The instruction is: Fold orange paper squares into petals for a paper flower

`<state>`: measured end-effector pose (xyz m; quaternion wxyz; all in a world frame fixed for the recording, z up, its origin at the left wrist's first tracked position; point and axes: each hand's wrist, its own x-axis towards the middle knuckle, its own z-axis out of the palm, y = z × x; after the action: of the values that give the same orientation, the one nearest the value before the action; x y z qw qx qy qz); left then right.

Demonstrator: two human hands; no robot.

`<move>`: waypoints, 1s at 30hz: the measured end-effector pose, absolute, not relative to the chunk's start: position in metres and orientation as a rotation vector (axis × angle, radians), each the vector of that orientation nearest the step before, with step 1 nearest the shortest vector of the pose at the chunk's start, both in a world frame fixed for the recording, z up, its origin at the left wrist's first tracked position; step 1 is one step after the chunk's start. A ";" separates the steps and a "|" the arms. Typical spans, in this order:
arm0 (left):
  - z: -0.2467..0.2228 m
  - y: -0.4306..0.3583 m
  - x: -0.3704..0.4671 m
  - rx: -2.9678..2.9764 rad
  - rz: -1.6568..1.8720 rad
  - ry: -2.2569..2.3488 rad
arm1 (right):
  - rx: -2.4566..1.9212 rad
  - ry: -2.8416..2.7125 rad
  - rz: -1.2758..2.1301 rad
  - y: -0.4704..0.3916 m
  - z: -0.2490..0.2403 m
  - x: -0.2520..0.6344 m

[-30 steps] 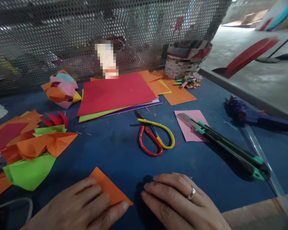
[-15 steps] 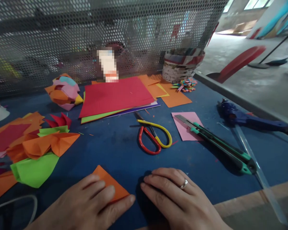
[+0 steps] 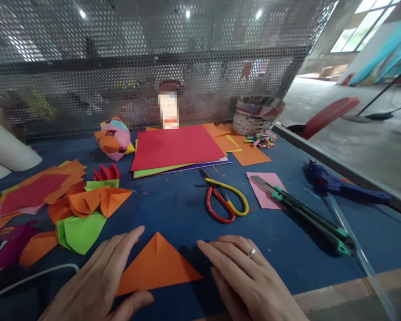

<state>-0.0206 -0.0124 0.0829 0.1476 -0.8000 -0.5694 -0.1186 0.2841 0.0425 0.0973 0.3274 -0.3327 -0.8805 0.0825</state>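
Observation:
An orange paper triangle (image 3: 160, 263) lies on the blue tabletop between my hands, its peak pointing away. My left hand (image 3: 103, 276) is beside its left corner, thumb spread from the fingers and covering part of that side; nothing is gripped. My right hand (image 3: 243, 272) rests a little right of the triangle's right corner, fingers extended and empty, with a ring on one finger. Beyond the hands lie scissors (image 3: 227, 203) with red and yellow handles. A green and black utility knife (image 3: 307, 211) rests partly on a pink paper square (image 3: 262, 203).
Red paper (image 3: 177, 147) tops a stack of sheets at the back. Folded paper pieces (image 3: 90, 200) lie at the left, near a purple tool (image 3: 11, 245) and its cable. A woven basket (image 3: 258, 118) stands back right; a blue glue gun (image 3: 341, 180) lies at the right.
The view has tilted up and shifted left. My left hand has lifted off the orange paper and opened, uncovering the triangle. My right hand remains near the paper's right side.

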 end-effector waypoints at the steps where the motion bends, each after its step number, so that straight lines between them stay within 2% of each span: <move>1: 0.085 -0.011 -0.016 -2.306 -0.359 -1.656 | -0.874 -2.309 0.213 0.042 0.096 0.279; 6: 0.094 -0.004 -0.006 -2.381 -0.519 -1.662 | -0.884 -2.362 0.168 0.045 0.098 0.252; 11: 0.090 -0.003 -0.006 -2.338 -0.494 -1.631 | -0.944 -2.435 0.162 0.046 0.101 0.229; 17: 0.084 -0.001 -0.005 -2.360 -0.653 -1.623 | -0.979 -2.494 0.191 0.043 0.091 0.212; 23: 0.074 -0.007 -0.010 -2.370 -0.624 -1.668 | -0.975 -2.435 0.236 0.042 0.082 0.205; 30: 0.075 -0.009 -0.009 -2.375 -0.636 -1.693 | -1.013 -2.512 0.283 0.044 0.097 0.207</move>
<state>-0.0095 -0.0087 0.0753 0.0782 -0.7931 -0.5654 -0.2126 0.2074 0.0444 0.0965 0.2076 -0.3637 -0.9024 0.1017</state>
